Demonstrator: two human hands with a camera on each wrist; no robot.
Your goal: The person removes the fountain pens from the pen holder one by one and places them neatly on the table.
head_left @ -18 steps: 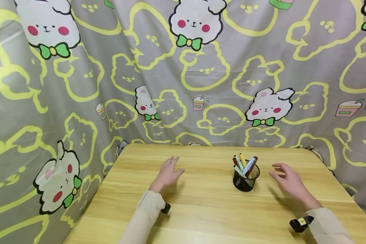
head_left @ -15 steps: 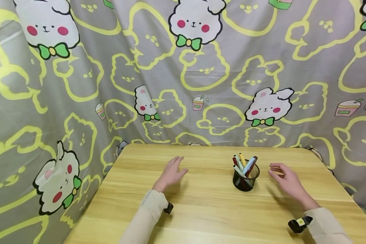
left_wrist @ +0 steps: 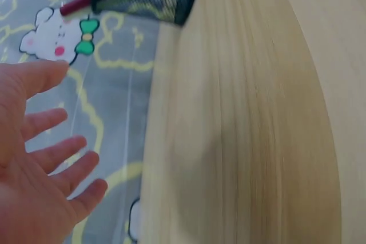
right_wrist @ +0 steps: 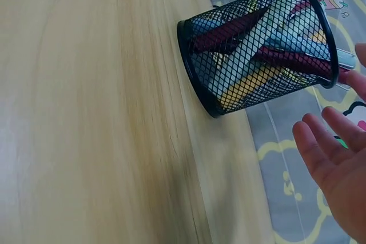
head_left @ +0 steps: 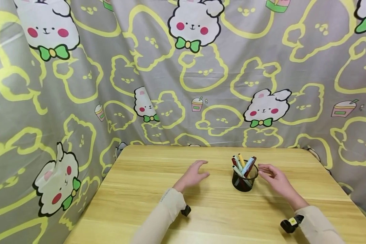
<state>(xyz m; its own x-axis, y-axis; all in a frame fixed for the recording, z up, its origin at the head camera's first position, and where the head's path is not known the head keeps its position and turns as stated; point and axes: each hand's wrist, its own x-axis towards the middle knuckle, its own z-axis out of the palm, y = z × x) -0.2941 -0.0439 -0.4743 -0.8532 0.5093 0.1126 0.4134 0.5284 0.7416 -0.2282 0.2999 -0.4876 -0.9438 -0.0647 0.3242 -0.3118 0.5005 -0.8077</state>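
Observation:
A round black mesh pen holder (head_left: 242, 184) stands upright on the wooden table (head_left: 219, 217), right of the middle. Several pens lean in it, among them a yellow pen (head_left: 241, 159), a light blue pen (head_left: 248, 166) and dark red ones. My right hand (head_left: 277, 179) is at the holder's right side, fingers loosely bent and close to its rim; whether they touch it I cannot tell. To the holder's left, my left hand (head_left: 192, 175) hovers apart from it, holding nothing. Its fingers look spread and relaxed in the left wrist view, with the holder partly cut off at the top.
Behind and to the left of the table hangs a grey curtain (head_left: 167, 78) printed with yellow outlines and white cartoon animals. Each wrist carries a small black camera (head_left: 186, 210). The table's far edge lies a little beyond the pen holder.
Both hands have closed in on the pen holder: the left has moved right by a good distance, the right slightly left. The holder and its pens stay in place.

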